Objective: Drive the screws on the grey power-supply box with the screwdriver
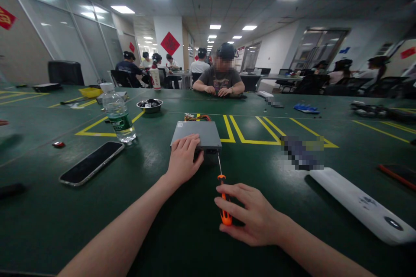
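A grey metal computer power supply (208, 132) lies flat on the green table, its colored cables (199, 117) bunched behind it. My left hand (186, 156) holds it at the left, fingers over the top and thumb at the front side. In my right hand (248, 214) is a screwdriver (226, 212) with an orange and black handle, gripped between fingers and thumb. Its thin shaft points away from me, and the tip meets the front right corner of the power supply. Whether it sits in a screw is too small to tell.
Left of the power supply are a water bottle (118, 114), a phone (92, 163) and a metal bowl (149, 105) of small dark parts. A long white device (360, 203) lies at the right. Across the green table (156, 225) sits another person (221, 75).
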`<state>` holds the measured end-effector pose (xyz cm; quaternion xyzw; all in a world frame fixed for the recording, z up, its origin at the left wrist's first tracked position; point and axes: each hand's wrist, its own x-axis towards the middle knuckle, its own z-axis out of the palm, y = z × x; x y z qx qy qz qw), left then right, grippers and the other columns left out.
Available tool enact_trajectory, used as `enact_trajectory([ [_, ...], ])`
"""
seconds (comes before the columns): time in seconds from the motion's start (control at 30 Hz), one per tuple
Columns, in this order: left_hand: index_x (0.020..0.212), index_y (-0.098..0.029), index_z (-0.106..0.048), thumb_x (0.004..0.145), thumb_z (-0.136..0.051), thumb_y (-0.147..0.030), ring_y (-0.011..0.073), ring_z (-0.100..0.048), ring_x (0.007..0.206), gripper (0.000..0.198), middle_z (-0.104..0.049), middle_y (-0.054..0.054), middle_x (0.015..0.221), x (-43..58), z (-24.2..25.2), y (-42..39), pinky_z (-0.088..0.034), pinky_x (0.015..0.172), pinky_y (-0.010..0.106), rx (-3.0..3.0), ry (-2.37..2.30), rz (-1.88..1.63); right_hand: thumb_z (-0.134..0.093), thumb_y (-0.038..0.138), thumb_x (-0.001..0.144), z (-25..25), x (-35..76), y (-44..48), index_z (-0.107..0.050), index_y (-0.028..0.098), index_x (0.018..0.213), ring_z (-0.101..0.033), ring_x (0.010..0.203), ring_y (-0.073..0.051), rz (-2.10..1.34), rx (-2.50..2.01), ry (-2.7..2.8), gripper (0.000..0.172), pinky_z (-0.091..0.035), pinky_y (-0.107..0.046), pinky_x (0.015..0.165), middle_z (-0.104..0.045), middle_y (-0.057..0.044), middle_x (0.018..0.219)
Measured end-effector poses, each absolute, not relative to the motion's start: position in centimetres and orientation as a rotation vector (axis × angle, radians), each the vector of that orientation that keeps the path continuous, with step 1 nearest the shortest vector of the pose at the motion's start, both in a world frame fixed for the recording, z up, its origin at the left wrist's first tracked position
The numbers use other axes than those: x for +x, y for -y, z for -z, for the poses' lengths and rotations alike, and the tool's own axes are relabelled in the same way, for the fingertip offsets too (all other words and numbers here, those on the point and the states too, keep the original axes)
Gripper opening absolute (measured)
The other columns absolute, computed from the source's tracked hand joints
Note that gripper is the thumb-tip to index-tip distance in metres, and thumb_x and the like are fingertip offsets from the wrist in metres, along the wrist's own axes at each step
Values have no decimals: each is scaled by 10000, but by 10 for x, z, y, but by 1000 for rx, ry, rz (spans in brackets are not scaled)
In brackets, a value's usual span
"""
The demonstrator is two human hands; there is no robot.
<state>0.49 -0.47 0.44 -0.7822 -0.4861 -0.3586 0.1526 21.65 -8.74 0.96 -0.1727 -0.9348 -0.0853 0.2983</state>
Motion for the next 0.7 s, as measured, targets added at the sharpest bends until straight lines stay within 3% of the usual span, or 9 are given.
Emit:
enact_trajectory([
  [0.33, 1064, -213, -505, 818, -509, -249, 235, -485, 1143, 248, -574, 55, 1226, 6, -5, 5, -328, 950, 409, -2246, 1399, 1038, -454, 493, 893, -2, 215, 86, -480, 135, 1063, -614, 937, -216, 119, -513, 2419, 397, -523, -315, 729, -588, -169, 1082],
  [0.5, 1059, -217, -510, 814, -511, -245, 237, -489, 1138, 247, -576, 53, 1224, 6, -6, 6, -334, 946, 414, -2252, 1406, 1036, -458, 423, 911, -9, 218, 88, -505, 153, 1140, -608, 939, -221, 219, -489, 2428, 357, -515, -335, 721, -586, -163, 1089],
  [0.7, 1066, -218, -507, 813, -514, -238, 234, -483, 1149, 254, -570, 54, 1232, 6, -6, 6, -333, 949, 408, -2255, 1414, 1038, -506, 439, 886, -6, 214, 86, -519, 120, 1066, -622, 897, -214, 244, -465, 2346, 367, -528, -302, 692, -602, -162, 1024],
])
